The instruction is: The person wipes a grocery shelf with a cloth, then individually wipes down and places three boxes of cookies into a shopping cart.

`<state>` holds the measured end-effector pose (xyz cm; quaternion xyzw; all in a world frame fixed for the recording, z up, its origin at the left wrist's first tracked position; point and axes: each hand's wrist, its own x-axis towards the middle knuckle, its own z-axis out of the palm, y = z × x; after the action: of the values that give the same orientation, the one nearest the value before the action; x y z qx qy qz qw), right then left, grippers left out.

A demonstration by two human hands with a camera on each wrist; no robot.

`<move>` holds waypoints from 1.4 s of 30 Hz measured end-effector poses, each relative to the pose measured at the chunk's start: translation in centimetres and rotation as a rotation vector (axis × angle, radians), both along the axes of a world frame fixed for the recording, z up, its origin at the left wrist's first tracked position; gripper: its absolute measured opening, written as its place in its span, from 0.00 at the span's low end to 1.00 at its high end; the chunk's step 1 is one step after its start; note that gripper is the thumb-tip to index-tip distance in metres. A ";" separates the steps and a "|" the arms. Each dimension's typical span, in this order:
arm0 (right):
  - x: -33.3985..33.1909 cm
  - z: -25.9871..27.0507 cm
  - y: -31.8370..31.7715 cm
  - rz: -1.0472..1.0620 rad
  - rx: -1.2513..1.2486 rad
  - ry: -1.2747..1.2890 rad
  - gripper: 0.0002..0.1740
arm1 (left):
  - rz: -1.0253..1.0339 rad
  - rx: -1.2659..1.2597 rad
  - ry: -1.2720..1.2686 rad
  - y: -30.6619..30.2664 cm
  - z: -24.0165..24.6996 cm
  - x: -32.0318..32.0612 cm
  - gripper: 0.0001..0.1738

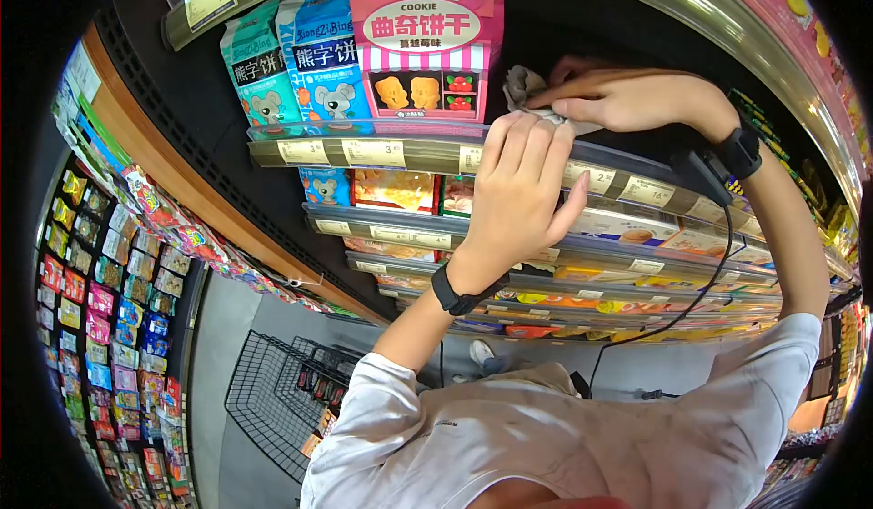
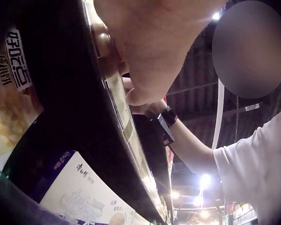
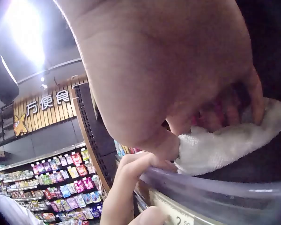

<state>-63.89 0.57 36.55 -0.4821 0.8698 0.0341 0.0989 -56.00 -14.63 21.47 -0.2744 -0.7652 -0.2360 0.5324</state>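
While the right hand (image 1: 627,98) has the whitish cloth (image 3: 225,150) bunched between thumb and fingers, the left hand (image 1: 525,177) is hooked over the shelf's clear lip (image 3: 201,185), thumb apart on the near side, left fingertips hidden. Cloth is at the near edge of the dark shelf deck (image 3: 262,159), right of the pink cookie pack (image 1: 427,82); full contact hard to tell. Looks like wiping. I'd spread the cloth flatter so fabric, not fingertips, does the work; stroke far to near, overlapping, even pressure; go light beside the pack so it doesn't tip. Watch the black cable (image 1: 730,236) off the right wrist, could snag. Materials: cloth looks thick, soft, napped, crumpled into folds. Lip reads as smooth, glossy plastic, a thin strip. Pack is boxy, upright, printed; blue bags (image 1: 332,64) left of it look like crinkly film.
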 end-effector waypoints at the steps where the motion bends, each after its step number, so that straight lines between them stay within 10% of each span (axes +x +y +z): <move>1: -0.2 0.0 -0.7 0.002 -0.002 0.000 0.26 | -0.001 0.004 0.013 -0.1 -0.1 -0.1 0.27; 5: -6.5 -1.9 -1.0 0.371 0.228 0.329 0.27 | 0.007 -0.023 0.033 -0.5 -0.1 -0.4 0.26; 20: 1.9 -0.3 1.1 -0.037 -0.144 -0.166 0.24 | 0.031 -0.007 0.136 -0.1 -0.2 -1.2 0.26; 31: 4.5 -1.1 4.3 -0.315 -0.034 0.123 0.24 | -0.026 0.065 0.095 0.1 -0.1 -0.9 0.25; 42: -12.7 -2.7 2.8 -0.029 0.228 0.158 0.22 | -0.070 0.103 0.075 0.0 -0.2 -1.0 0.26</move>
<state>-76.55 3.32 33.81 -0.4511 0.8723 0.1689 0.0847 -56.96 -14.59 21.29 -0.2819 -0.7214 -0.2833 0.5656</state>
